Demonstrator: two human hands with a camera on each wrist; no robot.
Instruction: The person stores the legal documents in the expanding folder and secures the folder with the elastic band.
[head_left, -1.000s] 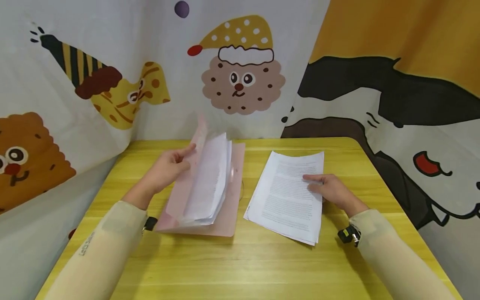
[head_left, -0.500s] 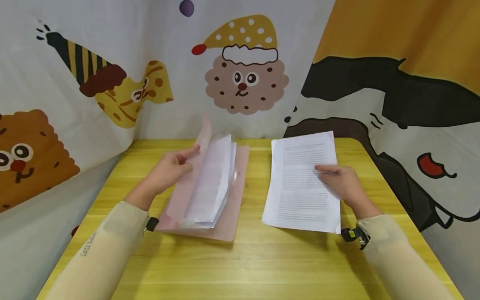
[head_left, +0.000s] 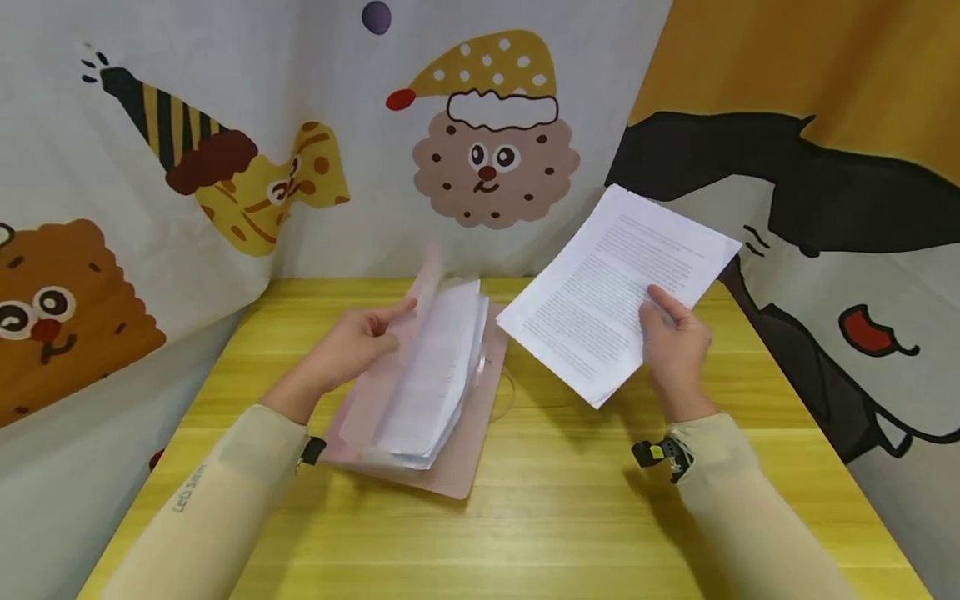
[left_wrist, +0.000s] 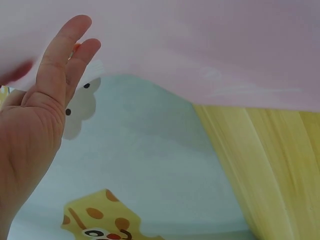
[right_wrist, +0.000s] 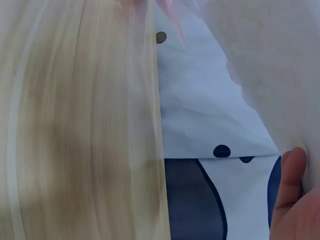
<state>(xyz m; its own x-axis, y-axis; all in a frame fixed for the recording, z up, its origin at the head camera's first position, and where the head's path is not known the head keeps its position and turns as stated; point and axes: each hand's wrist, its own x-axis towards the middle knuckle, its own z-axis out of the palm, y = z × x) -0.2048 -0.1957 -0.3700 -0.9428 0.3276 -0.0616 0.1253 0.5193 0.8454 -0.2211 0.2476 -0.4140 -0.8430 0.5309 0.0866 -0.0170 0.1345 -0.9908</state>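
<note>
A pink document folder [head_left: 483, 433] lies on the table with white sheets [head_left: 435, 375] inside it. My left hand [head_left: 352, 346] pinches its translucent front cover [head_left: 382, 375] between thumb and fingers and keeps it raised. In the left wrist view, the cover [left_wrist: 225, 55] spreads above the left hand [left_wrist: 40, 110]. To the right, my right hand [head_left: 675, 346] grips a small stack of printed paper [head_left: 607, 283] by its right edge, thumb on the printed face. The stack is held tilted above the table. In the right wrist view, part of the right hand [right_wrist: 295, 195] shows at the paper's underside [right_wrist: 280, 60].
The yellow wood-grain table [head_left: 525, 533] extends in front of and beside the folder. Behind it hangs a white curtain [head_left: 315, 50] with cartoon prints. A thin loop of elastic [head_left: 508, 396] sticks out at the folder's right side.
My right hand has lifted the printed sheets off the table, raising them up and back and turning them clockwise. My left hand still holds the cover up, almost unmoved.
</note>
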